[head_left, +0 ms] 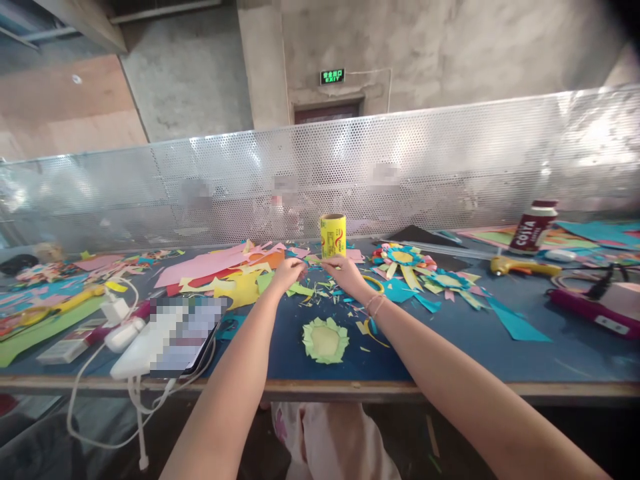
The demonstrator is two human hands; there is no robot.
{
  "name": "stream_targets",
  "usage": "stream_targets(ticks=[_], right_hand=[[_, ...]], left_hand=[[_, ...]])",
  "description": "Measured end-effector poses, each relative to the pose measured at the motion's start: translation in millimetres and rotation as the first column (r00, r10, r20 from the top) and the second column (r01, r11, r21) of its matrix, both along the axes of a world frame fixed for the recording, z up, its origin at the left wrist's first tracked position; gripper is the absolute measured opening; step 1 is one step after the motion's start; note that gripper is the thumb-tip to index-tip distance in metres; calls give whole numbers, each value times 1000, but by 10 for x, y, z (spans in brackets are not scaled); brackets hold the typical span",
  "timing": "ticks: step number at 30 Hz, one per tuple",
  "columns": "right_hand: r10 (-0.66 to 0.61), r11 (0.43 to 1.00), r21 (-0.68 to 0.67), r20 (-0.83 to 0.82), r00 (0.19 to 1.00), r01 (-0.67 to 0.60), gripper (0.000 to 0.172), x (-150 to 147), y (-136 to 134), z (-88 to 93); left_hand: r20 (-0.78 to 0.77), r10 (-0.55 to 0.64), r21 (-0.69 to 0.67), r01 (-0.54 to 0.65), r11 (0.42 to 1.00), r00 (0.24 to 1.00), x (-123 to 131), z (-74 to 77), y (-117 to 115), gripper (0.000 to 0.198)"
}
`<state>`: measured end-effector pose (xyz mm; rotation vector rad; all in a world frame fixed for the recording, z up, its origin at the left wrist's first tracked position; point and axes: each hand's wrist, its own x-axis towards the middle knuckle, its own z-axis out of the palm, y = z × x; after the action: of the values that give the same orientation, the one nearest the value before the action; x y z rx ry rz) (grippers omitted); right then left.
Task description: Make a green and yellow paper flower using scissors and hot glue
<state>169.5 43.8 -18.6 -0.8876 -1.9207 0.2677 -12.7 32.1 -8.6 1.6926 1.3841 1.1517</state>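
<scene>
Both my hands are out over the blue table among paper scraps, a short distance apart. The fingers of my left hand [289, 275] are pinched together beside small green and pink paper pieces. My right hand [346, 275] is also closed in a pinch, just in front of a yellow printed roll [333, 235] standing upright. A bit of pale green shows between the two hands; whatever the fingertips hold is too small to make out. Nearer the table edge lies a round green paper flower [325, 341] with folded petals.
Colourful paper flowers [403, 257] lie right of my hands, pink paper [205, 263] left. At left are a phone [200, 340], white cables and a power bank [145, 343]. A yellow glue gun [523, 267] and a bottle [533, 228] stand right. Perforated metal panels [340, 160] close off the back.
</scene>
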Motion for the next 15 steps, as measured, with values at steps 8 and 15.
stream_targets(ticks=[8,15], right_hand=[[4,938,335,238,971,-86,24,-12,-138,67],[27,952,297,154,988,-72,9,-57,-139,63]], left_hand=[[531,-133,-113,226,968,837,146,71,-139,9],[504,-136,-84,206,975,853,146,79,-159,14]])
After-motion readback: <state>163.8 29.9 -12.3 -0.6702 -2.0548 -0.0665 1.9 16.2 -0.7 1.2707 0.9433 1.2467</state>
